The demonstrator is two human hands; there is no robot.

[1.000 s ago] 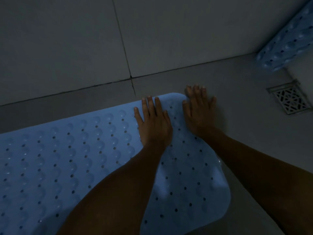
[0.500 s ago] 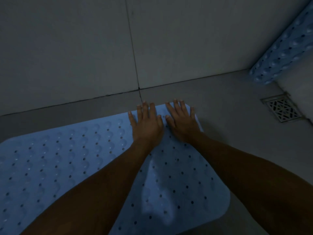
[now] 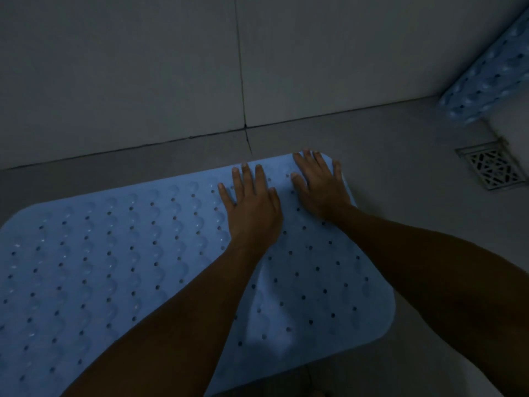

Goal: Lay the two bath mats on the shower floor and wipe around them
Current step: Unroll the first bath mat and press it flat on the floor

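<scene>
A light blue bath mat [image 3: 120, 267] with rows of holes and bumps lies flat on the grey shower floor [image 3: 400, 173], filling the lower left. My left hand [image 3: 252, 207] rests palm down on the mat near its far edge, fingers spread. My right hand [image 3: 320, 184] lies flat on the mat's far right corner, fingers apart, holding nothing. A second blue bath mat [image 3: 486, 78] leans in the top right corner, partly cut off by the frame.
A tiled wall [image 3: 143, 67] meets the floor just beyond the mat. A square metal floor drain [image 3: 491, 166] sits at the right, below the leaning mat. The room is dim.
Both hands have slid along the mat's far corner, the right hand coming off the bare floor onto the mat. The view has shifted slightly.
</scene>
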